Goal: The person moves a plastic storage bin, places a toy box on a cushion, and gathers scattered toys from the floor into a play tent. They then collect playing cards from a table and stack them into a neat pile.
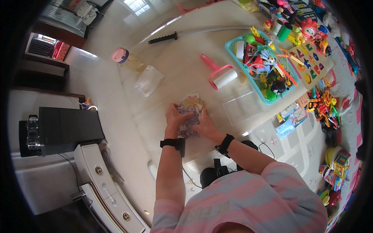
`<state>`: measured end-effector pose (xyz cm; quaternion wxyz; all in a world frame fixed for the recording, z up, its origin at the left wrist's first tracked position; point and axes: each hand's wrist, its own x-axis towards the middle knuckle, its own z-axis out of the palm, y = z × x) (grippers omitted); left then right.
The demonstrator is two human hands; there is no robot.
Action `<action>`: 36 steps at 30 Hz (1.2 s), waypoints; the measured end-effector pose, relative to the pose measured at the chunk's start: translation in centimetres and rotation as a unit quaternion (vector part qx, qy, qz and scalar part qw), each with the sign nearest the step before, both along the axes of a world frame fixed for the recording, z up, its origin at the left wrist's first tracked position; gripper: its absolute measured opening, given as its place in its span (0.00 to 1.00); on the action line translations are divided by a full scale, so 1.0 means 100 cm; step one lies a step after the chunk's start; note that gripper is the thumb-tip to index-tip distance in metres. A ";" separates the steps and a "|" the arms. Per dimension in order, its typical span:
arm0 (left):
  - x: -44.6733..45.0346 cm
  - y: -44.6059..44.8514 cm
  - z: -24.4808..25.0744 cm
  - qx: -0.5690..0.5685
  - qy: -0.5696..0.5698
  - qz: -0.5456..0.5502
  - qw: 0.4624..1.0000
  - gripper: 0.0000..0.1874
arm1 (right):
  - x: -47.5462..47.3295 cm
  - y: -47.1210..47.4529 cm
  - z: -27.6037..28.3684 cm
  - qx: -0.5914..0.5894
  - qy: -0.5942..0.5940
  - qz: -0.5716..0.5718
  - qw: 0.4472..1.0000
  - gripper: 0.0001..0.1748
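A pile of small purple and yellowish pieces (188, 112), too small to identify surely, lies on the pale table before me. My left hand (176, 118) cups its left side, the thumb reaching over the purple part. On the right side, my right hand (205, 125) rests against the pile with its thumb pointing inward. Whether the fingers grip any pieces is not clear. A clear plastic tray or lid (242, 108) lies flat to the right. Beyond the pile are a white plastic packet (149, 80) and a pink-handled lint roller (224, 78).
A turquoise basket (228, 46) full of toys stands at the right, beside a wooden shape puzzle (325, 65). A pink-lidded bottle (128, 59) is at the far left of the table. A toy sword with a black handle (162, 38) lies along the far side.
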<state>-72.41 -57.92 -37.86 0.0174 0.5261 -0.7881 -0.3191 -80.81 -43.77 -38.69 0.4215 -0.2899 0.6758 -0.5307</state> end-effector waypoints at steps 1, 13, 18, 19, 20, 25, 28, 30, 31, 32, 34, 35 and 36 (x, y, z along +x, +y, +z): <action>0.000 -0.002 0.000 0.021 0.012 0.006 1.000 0.41 | 0.003 -0.004 -0.003 -0.019 0.015 -0.017 1.000 0.46; 0.001 -0.001 0.005 0.198 0.101 0.032 0.975 0.27 | 0.017 -0.009 -0.047 -0.109 0.028 -0.096 0.989 0.48; 0.010 0.006 0.013 0.293 0.165 0.077 0.939 0.19 | 0.012 -0.005 -0.047 -0.117 -0.108 -0.094 0.983 0.48; 0.011 0.006 0.013 0.335 0.182 0.067 0.922 0.18 | 0.009 -0.004 -0.047 -0.102 -0.116 -0.081 0.985 0.48; 0.013 0.008 0.011 0.336 0.185 0.070 0.921 0.17 | 0.007 -0.003 -0.046 -0.086 -0.125 -0.067 0.986 0.47; 0.013 0.016 0.001 0.220 0.149 0.048 0.963 0.23 | 0.000 -0.003 -0.033 -0.086 -0.034 -0.024 0.995 0.42; 0.012 0.022 -0.003 0.125 0.134 0.047 0.982 0.15 | -0.005 -0.006 -0.018 -0.012 0.206 0.043 0.978 0.35; 0.012 0.024 -0.003 0.149 0.161 0.088 0.972 0.16 | -0.008 -0.008 -0.010 0.022 0.290 0.044 0.956 0.34; 0.012 0.025 -0.003 0.152 0.176 0.104 0.967 0.16 | -0.010 -0.009 -0.008 0.038 0.314 0.048 0.947 0.32; 0.013 0.026 -0.003 0.172 0.206 0.116 0.956 0.16 | -0.012 -0.010 -0.007 0.055 0.338 0.052 0.938 0.31; 0.014 0.029 -0.002 0.216 0.245 0.147 0.934 0.17 | -0.015 -0.010 -0.008 0.037 0.338 0.016 0.940 0.28; 0.015 0.032 -0.001 0.215 0.282 0.158 0.922 0.18 | -0.015 -0.009 -0.011 0.002 0.312 -0.024 0.950 0.27; 0.016 0.036 0.000 0.219 0.310 0.174 0.909 0.18 | -0.016 -0.008 -0.015 -0.050 0.287 -0.066 0.954 0.25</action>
